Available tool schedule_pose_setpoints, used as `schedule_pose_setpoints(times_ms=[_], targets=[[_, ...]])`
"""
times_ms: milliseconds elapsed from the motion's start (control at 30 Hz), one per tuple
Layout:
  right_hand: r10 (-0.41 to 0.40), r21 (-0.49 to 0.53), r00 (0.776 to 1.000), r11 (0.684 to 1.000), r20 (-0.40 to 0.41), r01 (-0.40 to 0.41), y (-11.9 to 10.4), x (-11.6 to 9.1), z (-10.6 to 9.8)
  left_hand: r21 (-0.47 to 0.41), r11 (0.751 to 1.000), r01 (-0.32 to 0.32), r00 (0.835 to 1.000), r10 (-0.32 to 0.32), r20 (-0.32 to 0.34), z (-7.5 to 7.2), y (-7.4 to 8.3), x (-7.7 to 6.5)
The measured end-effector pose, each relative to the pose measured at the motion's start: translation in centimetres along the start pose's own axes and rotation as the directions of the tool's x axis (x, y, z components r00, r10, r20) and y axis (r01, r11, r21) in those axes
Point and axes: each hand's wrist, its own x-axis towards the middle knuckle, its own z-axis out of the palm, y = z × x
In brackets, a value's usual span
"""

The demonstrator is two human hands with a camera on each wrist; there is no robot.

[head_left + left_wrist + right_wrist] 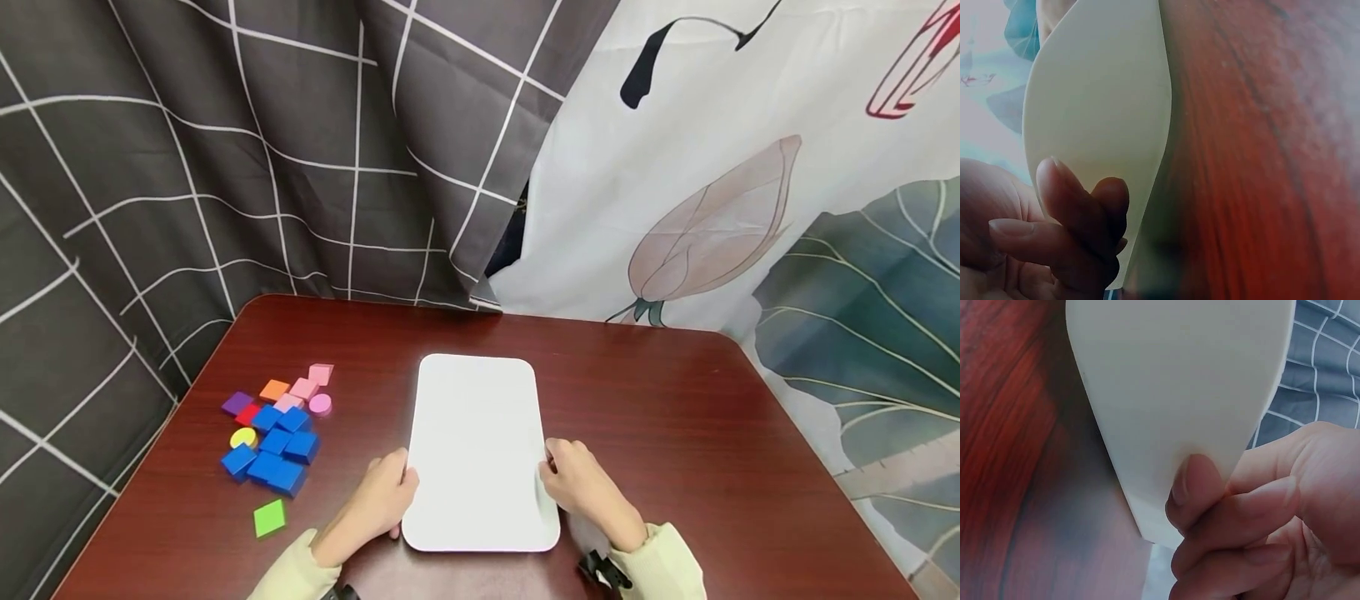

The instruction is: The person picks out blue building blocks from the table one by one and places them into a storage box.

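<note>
Grey gridded curtain [285,150] at 10 o'clock, white printed curtain [697,117] at 2. Red-brown table [675,433] at 6. White panel [476,450] mid-table, gripped along both long edges: left hand [382,496] at its 8 o'clock, right hand [587,485] at its 4. Mixed-colour block cluster [276,440] at panel's 9, lone green block [270,518] at cluster's 6.

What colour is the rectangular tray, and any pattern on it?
White, no visible pattern; the tray shows best in the head view.
</note>
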Motion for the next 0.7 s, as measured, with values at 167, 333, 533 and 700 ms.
schedule_pose_setpoints(times_ms=[167,333,533,700], targets=[[0.000,0.006,1.000,1.000,0.009,0.000,-0.2,0.4,-0.1,-0.020,1.000,0.005,1.000,-0.005,-0.022,-0.1,-0.1,-0.3],[0.017,0.003,1.000,1.000,0.006,-0.017,-0.1,0.5,-0.3,-0.066,0.998,0.005,1.000,-0.006,-0.017,-0.3,0.0,-0.6],[0.046,0.020,0.999,0.999,0.023,-0.046,0.1,0.3,-0.2,0.042,0.997,0.066,0.998,-0.067,0.003,-1.5,0.6,-1.5],[0.035,0.027,0.999,0.999,0.027,-0.036,0.0,0.3,-0.2,0.257,0.953,0.158,0.987,-0.159,-0.018,-4.5,0.4,-2.8]])
